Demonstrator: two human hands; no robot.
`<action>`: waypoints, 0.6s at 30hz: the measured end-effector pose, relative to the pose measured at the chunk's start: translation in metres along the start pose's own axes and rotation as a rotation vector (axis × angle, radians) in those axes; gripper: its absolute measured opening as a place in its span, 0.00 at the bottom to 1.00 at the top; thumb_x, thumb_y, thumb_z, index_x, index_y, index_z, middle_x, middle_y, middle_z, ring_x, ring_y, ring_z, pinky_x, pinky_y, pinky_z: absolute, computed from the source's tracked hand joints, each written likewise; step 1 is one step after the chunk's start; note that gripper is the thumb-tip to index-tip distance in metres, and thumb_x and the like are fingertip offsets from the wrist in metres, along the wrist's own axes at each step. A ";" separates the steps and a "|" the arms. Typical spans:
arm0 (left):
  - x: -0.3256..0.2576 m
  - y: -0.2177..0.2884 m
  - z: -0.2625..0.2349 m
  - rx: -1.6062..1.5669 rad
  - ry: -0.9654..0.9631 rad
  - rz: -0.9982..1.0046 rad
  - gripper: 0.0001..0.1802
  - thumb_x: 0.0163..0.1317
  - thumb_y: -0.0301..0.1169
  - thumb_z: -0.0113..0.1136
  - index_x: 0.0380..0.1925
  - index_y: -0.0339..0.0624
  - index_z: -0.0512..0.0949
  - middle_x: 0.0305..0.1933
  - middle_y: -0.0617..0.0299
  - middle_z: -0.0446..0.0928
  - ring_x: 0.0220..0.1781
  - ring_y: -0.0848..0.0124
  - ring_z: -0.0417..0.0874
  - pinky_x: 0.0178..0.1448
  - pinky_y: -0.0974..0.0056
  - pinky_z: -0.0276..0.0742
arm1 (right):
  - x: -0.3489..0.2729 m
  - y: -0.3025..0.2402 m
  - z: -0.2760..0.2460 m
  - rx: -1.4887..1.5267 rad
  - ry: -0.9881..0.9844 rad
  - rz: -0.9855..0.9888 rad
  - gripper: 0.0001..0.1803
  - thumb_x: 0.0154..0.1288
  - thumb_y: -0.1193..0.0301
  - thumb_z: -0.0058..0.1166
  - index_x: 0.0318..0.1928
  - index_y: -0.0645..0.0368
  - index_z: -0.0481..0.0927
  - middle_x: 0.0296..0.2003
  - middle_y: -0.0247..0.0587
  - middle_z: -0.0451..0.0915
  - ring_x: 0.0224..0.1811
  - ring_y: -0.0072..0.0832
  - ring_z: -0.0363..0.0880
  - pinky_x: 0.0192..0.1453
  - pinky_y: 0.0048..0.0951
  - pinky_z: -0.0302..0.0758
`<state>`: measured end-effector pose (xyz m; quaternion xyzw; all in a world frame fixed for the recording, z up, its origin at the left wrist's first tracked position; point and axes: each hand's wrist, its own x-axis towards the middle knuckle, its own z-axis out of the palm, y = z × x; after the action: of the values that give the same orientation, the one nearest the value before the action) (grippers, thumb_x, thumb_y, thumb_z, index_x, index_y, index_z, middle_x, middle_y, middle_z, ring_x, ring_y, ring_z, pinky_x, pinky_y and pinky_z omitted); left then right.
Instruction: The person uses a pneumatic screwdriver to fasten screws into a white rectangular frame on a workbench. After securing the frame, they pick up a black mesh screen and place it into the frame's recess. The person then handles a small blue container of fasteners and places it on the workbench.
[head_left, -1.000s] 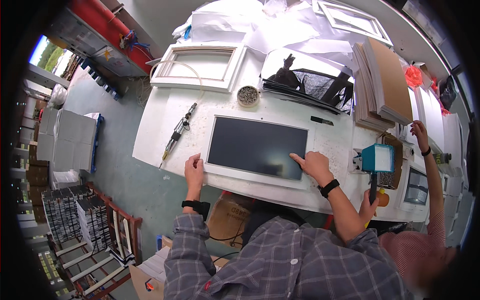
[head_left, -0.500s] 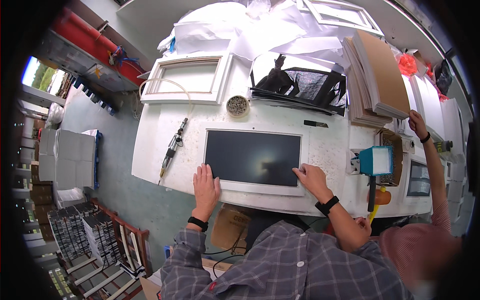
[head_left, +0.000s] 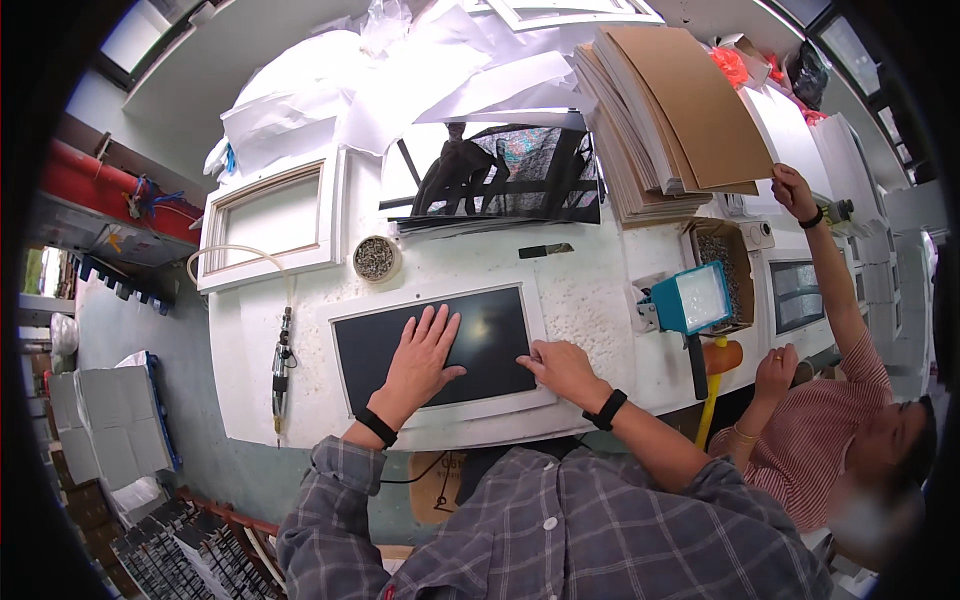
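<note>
A dark, glossy rectangular panel (head_left: 490, 350) lies inside a white frame (head_left: 541, 312) on the white worktable. My left hand (head_left: 418, 365) rests flat on the panel's surface, fingers stretched and spread. At the panel's right edge, my right hand (head_left: 568, 372) has its fingers curled, thumb and forefinger pressed together over the border. Whether anything small sits in that pinch is hidden. Left of the frame lies a slim power screwdriver (head_left: 281, 365) with a hose. A round tub (head_left: 398, 266) of small metal pieces stands behind the frame.
A co-worker's hand (head_left: 795, 195) grips a corner of the top brown board (head_left: 690, 120) on a stack. At right are a teal lamp (head_left: 657, 305), a mallet (head_left: 722, 355) and an open box (head_left: 745, 318). An empty white frame (head_left: 212, 248) lies back left; black sheets (head_left: 430, 218) lie behind.
My left hand has moved from the frame's front left corner onto the panel. My right hand stays at the right edge. The whole view has shifted and tilted.
</note>
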<state>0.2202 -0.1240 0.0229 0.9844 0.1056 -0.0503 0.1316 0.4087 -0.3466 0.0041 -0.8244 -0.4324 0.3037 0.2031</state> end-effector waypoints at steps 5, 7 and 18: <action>0.015 0.011 0.007 -0.019 -0.053 -0.029 0.55 0.58 0.54 0.71 0.78 0.39 0.56 0.82 0.42 0.53 0.82 0.45 0.54 0.81 0.41 0.54 | 0.003 -0.001 -0.002 0.039 -0.033 0.018 0.21 0.71 0.54 0.60 0.31 0.61 0.80 0.23 0.51 0.81 0.31 0.53 0.82 0.37 0.50 0.74; 0.017 0.013 0.004 -0.031 -0.068 -0.041 0.57 0.56 0.53 0.73 0.78 0.39 0.56 0.82 0.43 0.54 0.82 0.45 0.55 0.81 0.40 0.55 | 0.003 -0.002 -0.003 0.031 -0.042 0.034 0.21 0.71 0.56 0.60 0.31 0.62 0.80 0.23 0.53 0.81 0.31 0.54 0.82 0.38 0.51 0.74; 0.056 0.039 -0.003 -0.079 -0.064 0.146 0.54 0.56 0.49 0.74 0.77 0.40 0.58 0.81 0.43 0.54 0.82 0.45 0.54 0.83 0.43 0.50 | 0.009 0.019 -0.017 0.305 -0.050 0.215 0.20 0.67 0.57 0.66 0.32 0.63 0.78 0.23 0.52 0.81 0.30 0.49 0.83 0.36 0.44 0.76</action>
<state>0.2835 -0.1486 0.0285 0.9814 0.0310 -0.0677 0.1768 0.4350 -0.3509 0.0023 -0.8177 -0.2957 0.4060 0.2812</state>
